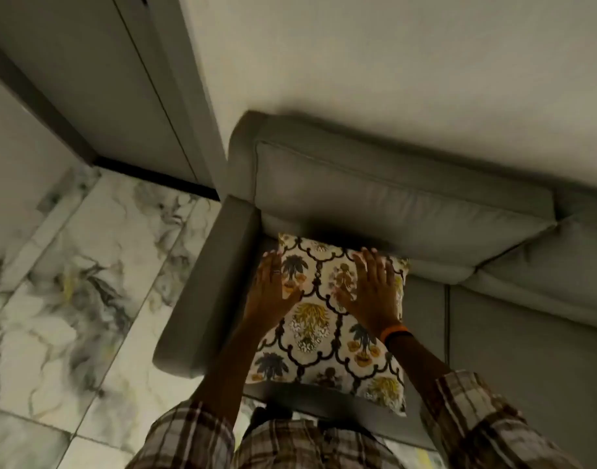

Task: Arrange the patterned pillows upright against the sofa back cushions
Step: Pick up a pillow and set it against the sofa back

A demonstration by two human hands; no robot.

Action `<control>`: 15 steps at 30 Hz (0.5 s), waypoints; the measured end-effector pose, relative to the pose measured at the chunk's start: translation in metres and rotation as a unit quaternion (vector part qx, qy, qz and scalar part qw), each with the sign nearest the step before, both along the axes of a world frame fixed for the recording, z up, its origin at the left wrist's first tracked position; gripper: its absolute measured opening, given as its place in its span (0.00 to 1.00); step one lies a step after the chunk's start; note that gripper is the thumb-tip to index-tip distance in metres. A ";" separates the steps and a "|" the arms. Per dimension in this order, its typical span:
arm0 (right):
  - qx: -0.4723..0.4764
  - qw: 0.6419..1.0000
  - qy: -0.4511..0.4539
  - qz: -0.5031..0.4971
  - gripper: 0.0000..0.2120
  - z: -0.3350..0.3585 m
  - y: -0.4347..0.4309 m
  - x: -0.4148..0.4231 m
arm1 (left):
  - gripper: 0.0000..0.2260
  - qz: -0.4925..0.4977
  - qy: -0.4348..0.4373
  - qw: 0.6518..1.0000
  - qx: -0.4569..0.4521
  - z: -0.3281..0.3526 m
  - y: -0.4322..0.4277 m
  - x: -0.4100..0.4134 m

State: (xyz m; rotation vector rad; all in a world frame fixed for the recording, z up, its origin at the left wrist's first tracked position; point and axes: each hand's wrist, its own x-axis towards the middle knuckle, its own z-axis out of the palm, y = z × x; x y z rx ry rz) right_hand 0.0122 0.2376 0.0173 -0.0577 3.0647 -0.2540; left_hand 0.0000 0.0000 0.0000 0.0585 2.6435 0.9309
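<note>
One patterned pillow, cream with dark scrollwork and yellow and blue plant motifs, lies on the grey sofa seat at the left end, its far edge touching the back cushion. My left hand rests flat on its upper left part, fingers spread. On the upper right part my right hand presses flat in the same way, with an orange band at the wrist. Neither hand grips the fabric. The pillow looks tilted back rather than upright.
The sofa's left armrest runs beside the pillow. A second back cushion and seat extend to the right. Marble-patterned floor tiles lie left of the sofa, below a wall and door frame.
</note>
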 end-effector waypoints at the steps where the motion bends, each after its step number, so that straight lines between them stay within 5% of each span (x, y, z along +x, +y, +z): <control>1: -0.021 0.998 -0.029 -0.042 0.38 -0.012 0.008 0.008 | 0.43 0.016 -0.039 0.999 0.024 -0.010 0.004 0.002; 5: -0.201 0.933 -0.140 -0.264 0.42 -0.047 0.042 0.042 | 0.26 0.094 -0.119 0.978 0.143 -0.027 0.017 0.009; 9: -0.452 0.762 -0.127 -0.447 0.44 -0.065 0.060 0.039 | 0.21 0.273 -0.206 0.900 0.271 -0.020 0.044 0.002; 11: -0.522 0.700 -0.134 -0.468 0.34 -0.066 0.071 0.037 | 0.24 0.297 -0.215 0.879 0.305 -0.016 0.054 -0.002; 13: -0.563 0.687 -0.127 -0.441 0.15 -0.059 0.089 0.040 | 0.29 0.303 -0.217 0.874 0.311 -0.010 0.067 -0.001; 15: -0.582 0.682 -0.086 -0.433 0.16 -0.051 0.112 0.047 | 0.36 0.306 -0.208 0.872 0.320 -0.004 0.085 0.001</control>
